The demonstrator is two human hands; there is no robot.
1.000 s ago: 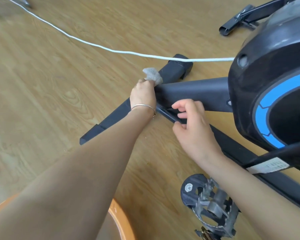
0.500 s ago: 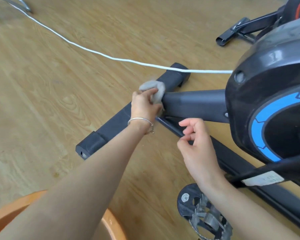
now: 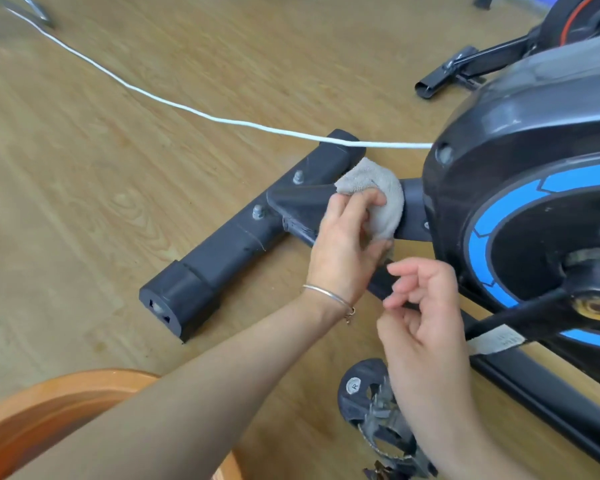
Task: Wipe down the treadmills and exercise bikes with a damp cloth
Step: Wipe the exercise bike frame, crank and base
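Gripping grey cloth (image 3: 378, 199) in left hand (image 3: 343, 244), fingers curled round it, pressing it onto black bike strut (image 3: 302, 202) between floor bar (image 3: 229, 251) and wheel housing (image 3: 534, 133). Holding right hand (image 3: 426, 317) above lower rail (image 3: 534, 386), fingers loosely curled, nothing in grasp. Nearby: pedal (image 3: 371, 420) below right hand, white cord (image 3: 187, 107) across wooden floor (image 3: 118, 185), orange basin (image 3: 49, 403) lower left, bracelet (image 3: 329, 296) on left wrist.

Bright, even light, soft shadows (wide-angle bending at edges), slight motion blur
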